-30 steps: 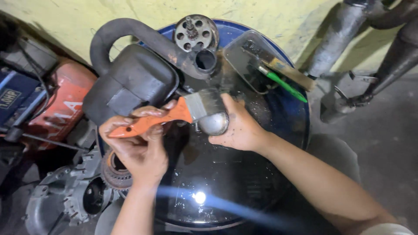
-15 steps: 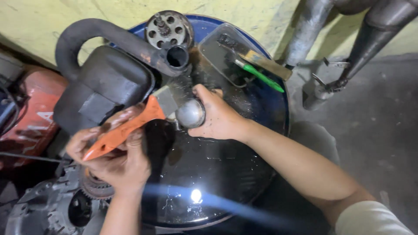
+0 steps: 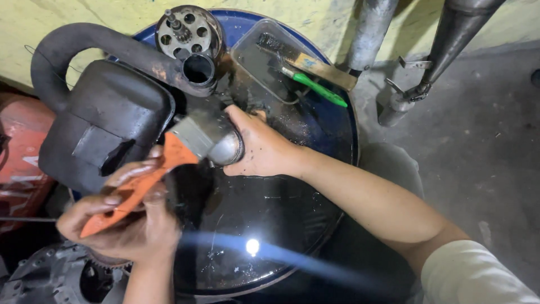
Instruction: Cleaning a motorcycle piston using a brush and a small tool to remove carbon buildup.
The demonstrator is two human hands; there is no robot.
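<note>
Against a stained yellow wall stands a blue drum whose dark, oily lid serves as the work surface. On it the right hand is closed around a small grey metal part, fingers curled over its top and thumb beneath, holding it just above the wet lid. The left hand, at the drum's near-left edge, is wrapped tight round the orange handle of a paintbrush; the brush's metal band and bristles lie against the metal part.

Just behind the brush sits a bulky black box with a curved black pipe that bends round to an open mouth. Beside that mouth rests a round metal wheel with holes. To its right a clear plastic tray holds a second brush with a wooden handle and a green-handled tool. Two grey metal pipes lean near the wall beyond the drum.
</note>
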